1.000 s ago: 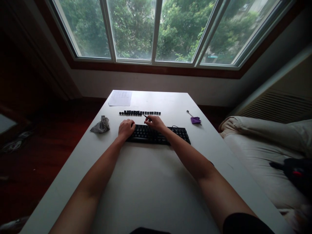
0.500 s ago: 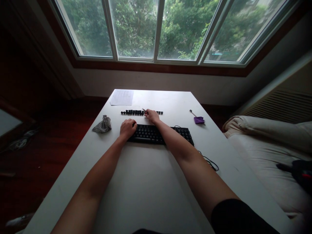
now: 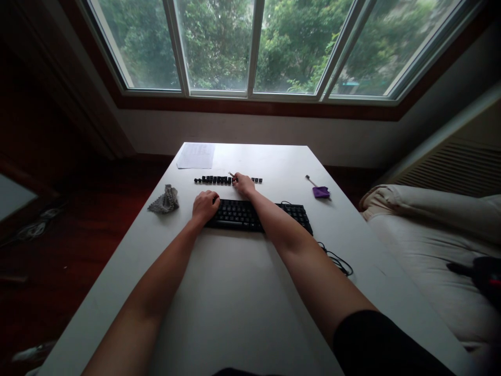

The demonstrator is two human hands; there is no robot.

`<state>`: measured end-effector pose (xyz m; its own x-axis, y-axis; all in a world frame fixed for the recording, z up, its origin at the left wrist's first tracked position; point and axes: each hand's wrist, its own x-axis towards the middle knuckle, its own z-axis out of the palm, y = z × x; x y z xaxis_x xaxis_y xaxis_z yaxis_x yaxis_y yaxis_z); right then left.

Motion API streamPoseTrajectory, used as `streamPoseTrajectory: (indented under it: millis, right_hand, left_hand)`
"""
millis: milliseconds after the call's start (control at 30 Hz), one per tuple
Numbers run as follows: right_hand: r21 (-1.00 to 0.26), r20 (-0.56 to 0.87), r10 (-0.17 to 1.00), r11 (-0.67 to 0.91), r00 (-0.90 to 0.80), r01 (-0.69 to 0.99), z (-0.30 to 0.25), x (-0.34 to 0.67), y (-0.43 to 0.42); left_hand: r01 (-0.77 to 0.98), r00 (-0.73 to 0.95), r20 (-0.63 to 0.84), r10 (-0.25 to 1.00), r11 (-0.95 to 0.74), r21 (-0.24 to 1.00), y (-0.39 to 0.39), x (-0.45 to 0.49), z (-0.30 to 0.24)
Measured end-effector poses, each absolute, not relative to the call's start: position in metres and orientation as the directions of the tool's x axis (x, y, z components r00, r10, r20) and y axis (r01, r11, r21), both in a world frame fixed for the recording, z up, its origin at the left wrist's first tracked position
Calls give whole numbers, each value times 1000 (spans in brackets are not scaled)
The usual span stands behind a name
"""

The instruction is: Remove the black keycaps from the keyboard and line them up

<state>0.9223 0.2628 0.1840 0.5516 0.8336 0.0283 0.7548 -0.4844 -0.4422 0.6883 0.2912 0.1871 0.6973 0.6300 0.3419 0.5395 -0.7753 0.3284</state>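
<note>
A black keyboard [image 3: 270, 215] lies across the middle of the white table [image 3: 235, 292]. Behind it runs a row of black keycaps [image 3: 214, 180]. My left hand [image 3: 204, 206] rests curled on the keyboard's left end. My right hand [image 3: 244, 184] reaches past the keyboard to the keycap row, closed on a thin tool [image 3: 231, 175] whose tip sticks out to the left over the caps.
A grey crumpled cloth [image 3: 164, 200] lies left of the keyboard. A sheet of paper [image 3: 195, 155] sits at the far left corner. A purple cloth with a small brush [image 3: 320, 191] is at the right. The keyboard cable [image 3: 336, 259] trails right. A bed [image 3: 438, 245] borders the table.
My right hand moved from above the keyboard forward to the keycap row with the tool. The left hand stayed on the keyboard's end. The view shifted slightly.
</note>
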Motion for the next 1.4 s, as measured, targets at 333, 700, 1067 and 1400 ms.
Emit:
streamPoseTrajectory:
  millis: [333,700,1067,1400]
  right_hand:
    - [-459,70,833,-462,549,759,188,926,263]
    - [-623,229,892,-173,390,763,217,937,204]
    - [-897,271,880,85,391,433,213,972,111]
    - [-851,357,842,115,404,512,223,945,104]
  left_hand:
    - [540,700,332,632,-773,333,291,688,190]
    - [536,707,338,621,-782,317,290,686,190]
    - [526,711,350,610,-792,311,288,685,190]
    - [533,709,345,615,-787,309,288,683,189]
